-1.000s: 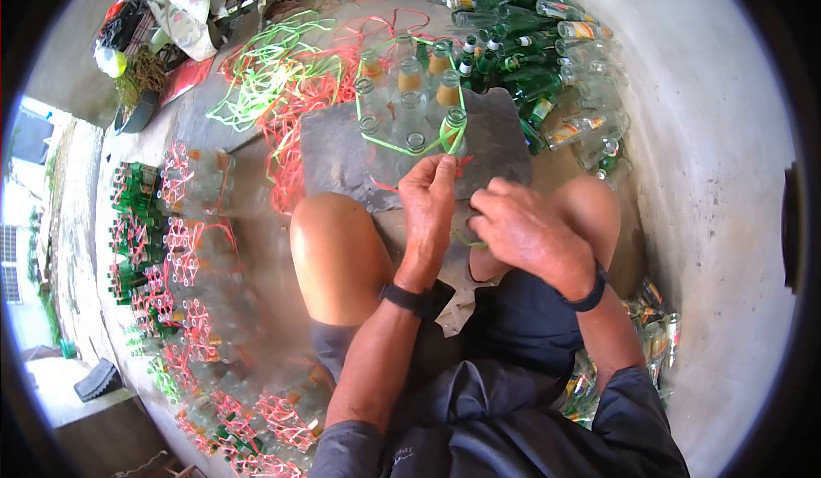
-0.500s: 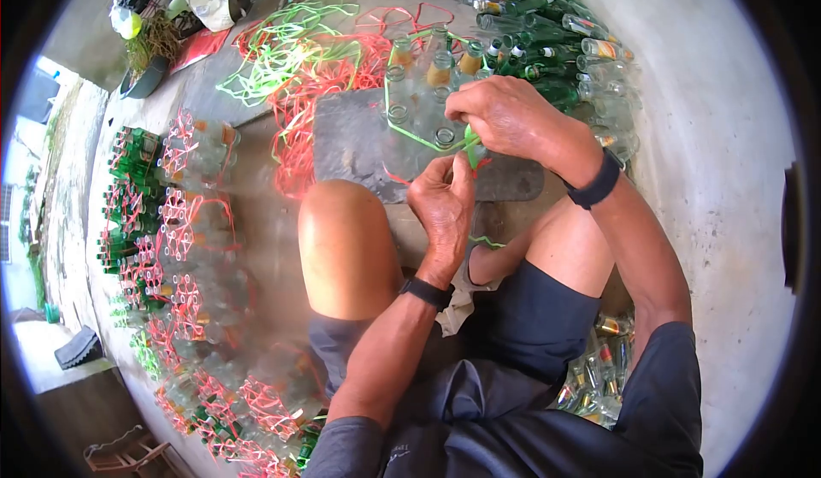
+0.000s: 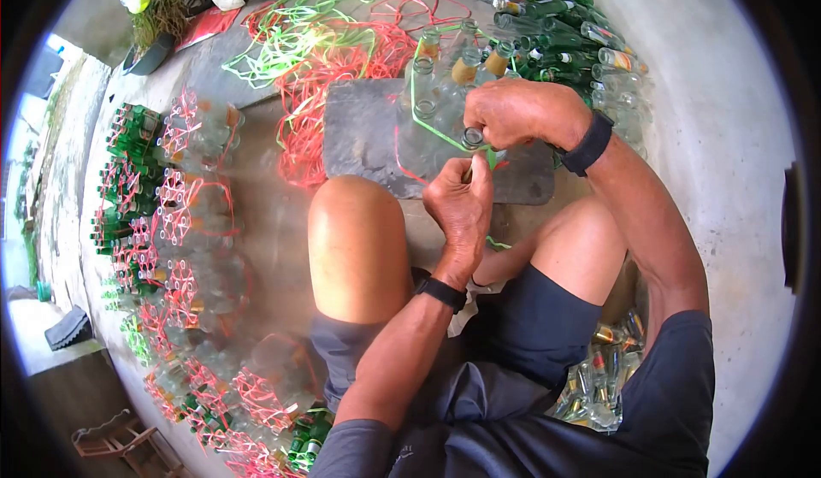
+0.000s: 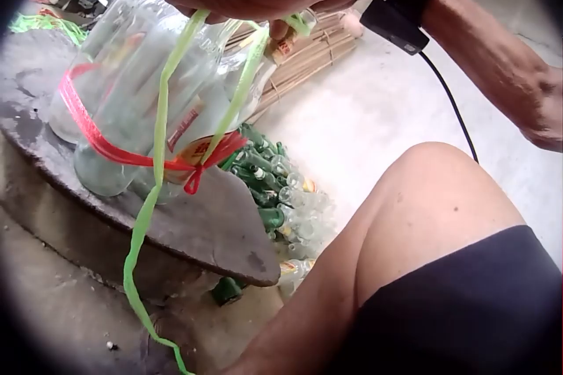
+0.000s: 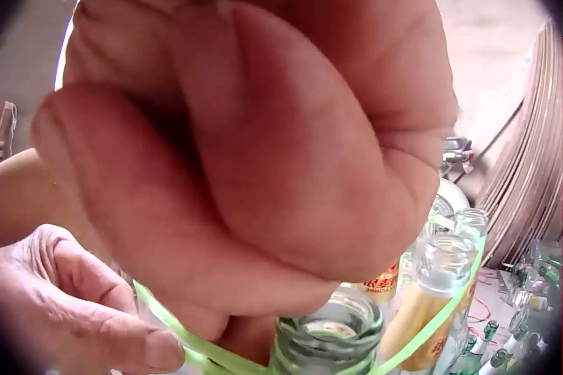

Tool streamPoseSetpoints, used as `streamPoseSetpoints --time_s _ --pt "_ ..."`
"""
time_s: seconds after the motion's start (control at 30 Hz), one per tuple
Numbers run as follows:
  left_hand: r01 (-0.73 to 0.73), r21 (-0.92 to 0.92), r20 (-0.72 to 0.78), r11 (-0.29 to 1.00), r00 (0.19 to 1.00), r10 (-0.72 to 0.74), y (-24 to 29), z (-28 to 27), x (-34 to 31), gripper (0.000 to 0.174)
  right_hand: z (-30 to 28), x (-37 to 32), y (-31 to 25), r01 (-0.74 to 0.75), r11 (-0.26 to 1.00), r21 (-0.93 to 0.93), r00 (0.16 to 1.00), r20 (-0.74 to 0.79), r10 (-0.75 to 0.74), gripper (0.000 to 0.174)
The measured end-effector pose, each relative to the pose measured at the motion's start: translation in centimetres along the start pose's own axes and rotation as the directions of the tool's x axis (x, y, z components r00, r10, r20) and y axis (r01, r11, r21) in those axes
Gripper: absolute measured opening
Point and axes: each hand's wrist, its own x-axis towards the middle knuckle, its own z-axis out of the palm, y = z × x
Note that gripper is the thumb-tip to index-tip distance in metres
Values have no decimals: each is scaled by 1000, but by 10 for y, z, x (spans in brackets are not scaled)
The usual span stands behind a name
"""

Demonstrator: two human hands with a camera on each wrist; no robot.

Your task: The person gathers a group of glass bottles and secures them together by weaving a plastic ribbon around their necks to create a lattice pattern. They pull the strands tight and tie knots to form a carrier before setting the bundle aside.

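A bundle of clear glass bottles (image 3: 425,106) stands on a dark slab (image 3: 359,127). A green plastic strap (image 3: 436,132) runs round their necks, and a red strap (image 4: 114,154) circles them lower down, with a knot at the near side. My left hand (image 3: 459,200) pinches the green strap between thumb and finger just below the nearest bottle mouth (image 5: 330,331). Right above that mouth, my right hand (image 3: 530,117) is curled with its thumb over the fingers, gripping green strap; its fingers hide most of it. A loose green tail hangs down past the slab's edge in the left wrist view.
Loose green and red straps (image 3: 342,59) lie heaped beyond the slab. Green and clear bottles (image 3: 547,29) are piled along the right wall. Strapped bottle bundles (image 3: 180,213) stand in rows at the left. My bent knees (image 3: 355,230) flank the slab's near side.
My right hand has risen from beside the right knee to the bottle necks, then drawn in over the nearest mouth. The left hand keeps pinching the strap at the near side.
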Motion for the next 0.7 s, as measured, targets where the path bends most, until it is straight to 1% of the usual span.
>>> streamPoseSetpoints --time_s 0.03,0.07,0.1,0.13,0.2,0.33,0.4,0.43,0.47,0.5,0.53,0.57,0.6,0.63,0.7 --pt "10 18 8 1000 1000 -10 -1 0 0 27 0 2 -1 2 1000 -1 1000 4 -2 6" --pt "23 35 16 999 1000 -23 -2 0 0 27 0 5 -1 -7 1000 16 999 48 7 5" --pt "25 34 15 999 1000 -26 -3 1 0 27 -1 7 -1 -19 999 33 996 88 16 4" --pt "19 12 10 1000 1000 -20 -4 2 -1 27 -3 9 -1 -19 999 33 996 91 16 4" --pt "14 -10 5 1000 1000 -14 -4 3 -1 27 -8 12 0 0 998 70 980 197 -13 4" --pt "34 0 27 999 999 -34 -4 2 -2 27 -9 8 0 -32 996 82 979 201 15 6" --pt "34 13 32 999 999 -35 -4 1 -4 27 -8 1 3 -41 975 220 993 117 15 10" --pt "89 -30 58 996 995 -87 -2 1 -6 29 -7 0 4 -41 975 219 993 118 15 10" --pt "143 -72 86 987 987 -137 -1 1 -7 30 -5 -1 6 -62 963 262 993 110 34 8" --pt "144 -73 86 987 987 -138 -2 2 -7 30 -3 -2 7 -84 949 305 993 103 55 8" --pt "155 -84 90 984 985 -148 -3 3 -8 32 1 -5 8 -86 949 305 993 104 56 8" --pt "166 -96 94 981 983 -157 -4 3 -9 33 7 -9 9 -105 847 521 994 38 100 9" --pt "165 -98 95 981 983 -156 -5 4 -9 33 11 -13 11 -100 699 708 987 -18 159 13" --pt "152 -99 99 983 985 -142 -6 4 -9 34 14 -14 14 -100 699 708 987 -19 161 13" --pt "138 -101 104 985 986 -127 -7 4 -9 35 20 -16 19 -79 538 840 985 -18 172 22"
